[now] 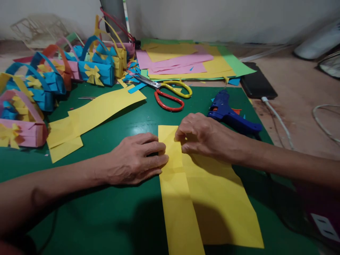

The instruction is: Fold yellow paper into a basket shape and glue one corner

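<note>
A sheet of yellow paper [220, 198] lies on the green mat, its left side folded over into a long strip [177, 209]. My left hand [136, 159] lies flat with fingers stretched out, the tips pressing the strip's left edge. At the upper part of the strip, my right hand [198, 136] has its fingers curled toward the thumb, gripping the paper near the inner edge of the fold. Part of the sheet under the right hand is hidden.
Scissors [172, 94] with red and yellow handles lie beyond my hands. A blue glue gun [233, 115] rests at the right, near a phone [259, 81] on a cable. Small paper baskets [97, 72], cut yellow strips [103, 109] and stacked coloured sheets [180, 63] are around.
</note>
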Tool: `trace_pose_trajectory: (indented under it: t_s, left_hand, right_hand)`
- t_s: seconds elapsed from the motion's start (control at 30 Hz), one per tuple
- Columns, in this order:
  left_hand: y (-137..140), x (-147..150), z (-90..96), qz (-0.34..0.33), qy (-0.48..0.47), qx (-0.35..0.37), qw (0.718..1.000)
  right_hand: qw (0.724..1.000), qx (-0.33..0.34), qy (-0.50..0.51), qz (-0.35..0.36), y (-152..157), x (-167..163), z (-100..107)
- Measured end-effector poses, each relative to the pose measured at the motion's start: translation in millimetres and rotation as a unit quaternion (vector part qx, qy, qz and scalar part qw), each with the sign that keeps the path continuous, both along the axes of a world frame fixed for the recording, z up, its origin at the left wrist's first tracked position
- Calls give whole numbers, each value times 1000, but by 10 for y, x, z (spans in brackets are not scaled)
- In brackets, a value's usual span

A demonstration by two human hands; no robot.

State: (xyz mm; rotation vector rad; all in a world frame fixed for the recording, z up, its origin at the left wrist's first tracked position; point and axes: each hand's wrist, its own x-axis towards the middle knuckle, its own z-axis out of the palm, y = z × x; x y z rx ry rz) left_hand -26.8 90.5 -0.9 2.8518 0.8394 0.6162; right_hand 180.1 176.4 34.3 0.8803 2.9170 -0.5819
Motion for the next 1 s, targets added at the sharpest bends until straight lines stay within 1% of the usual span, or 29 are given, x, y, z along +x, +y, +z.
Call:
trace_pose_trajectory:
  t_s: [0.17,0.33,0.47,0.73,0.83,1.0]
  left_hand:
    - [9,1,-11,0,23,-5,1000]
    - [4,0,-19,6,2,-7,1000]
    - [3,7,-20,12,-17,-10,1000]
    - [12,4,-51,19,-40,-19,999]
    - [21,-7,-49,23,-50,-34,998]
    - [32,-18,-30,28,-82,-91,992]
  right_hand:
    - [999,-13,47,14,-9,27,-77]
    - [998,-16,61,14,19,23,-125]
    - [999,-19,43,12,23,9,-121]
    - [999,-29,21,30,39,-43,-100]
    - [1000,-25,-14,7,13,-100,-42]
    - [995,-33,-84,-42,-30,-203,62]
